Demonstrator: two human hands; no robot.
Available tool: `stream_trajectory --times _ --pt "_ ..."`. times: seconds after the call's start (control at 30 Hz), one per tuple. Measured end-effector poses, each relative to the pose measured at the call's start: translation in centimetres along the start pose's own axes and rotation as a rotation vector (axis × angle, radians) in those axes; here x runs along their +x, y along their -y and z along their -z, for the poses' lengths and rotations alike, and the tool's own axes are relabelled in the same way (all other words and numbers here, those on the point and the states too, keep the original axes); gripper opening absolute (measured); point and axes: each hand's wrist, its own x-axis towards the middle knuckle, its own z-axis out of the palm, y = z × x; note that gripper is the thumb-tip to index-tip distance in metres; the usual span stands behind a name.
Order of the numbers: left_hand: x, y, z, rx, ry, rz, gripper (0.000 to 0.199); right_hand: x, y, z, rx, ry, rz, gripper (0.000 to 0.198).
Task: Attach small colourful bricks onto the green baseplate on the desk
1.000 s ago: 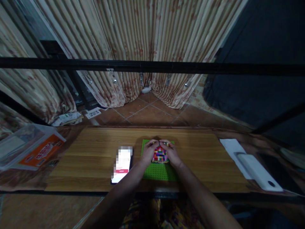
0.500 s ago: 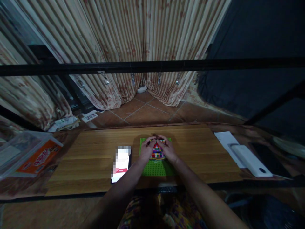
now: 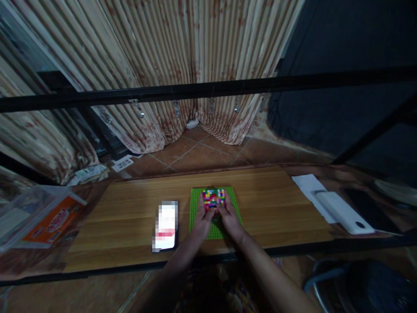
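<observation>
A green studded baseplate (image 3: pixel 193 217) lies on the wooden board. On it stands a block of multicoloured toy bricks (image 3: pixel 214 198), its top made of many small coloured pieces. My left hand (image 3: pixel 203 218) presses along the block's left side, its thumb at the near edge. From the right side, my right hand (image 3: pixel 229 214) grips the same block, with its thumb close to the left one. Both hands' outer fingers are partly hidden along the sides.
A phone with a lit screen (image 3: pixel 167 226) lies left of the baseplate. Farther left is a clear plastic box with an orange label (image 3: pixel 52 219). At right are white paper (image 3: pixel 308 187) and a white power-bank-like device (image 3: pixel 347 213). A black bar (image 3: pixel 202 90) crosses beyond the board.
Both hands have slid nearer to me, from the block's far edge to its sides and near edge. More of the block's top now shows. The view has tilted slightly.
</observation>
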Motion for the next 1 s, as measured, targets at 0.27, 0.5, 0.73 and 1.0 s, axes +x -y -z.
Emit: stream_trajectory --times 0.27,0.5,0.73,1.0 --pt "0.0 -0.4 -0.3 -0.018 -0.003 -0.016 0.064 -0.1 0.3 -0.2 -0.046 -0.021 0.039 0.055" --pt "-0.4 -0.3 -0.6 -0.077 -0.076 -0.014 0.062 -0.2 0.2 0.8 -0.128 -0.052 -0.020 0.067" --pt "-1.2 0.7 -0.8 0.008 -0.090 -0.072 0.061 -1.8 -0.3 0.8 -0.239 -0.023 0.043 0.067" --pt "-0.5 -0.3 -0.5 -0.023 -0.111 -0.055 0.059 -0.5 0.9 1.6 -0.204 -0.020 -0.034 0.069"
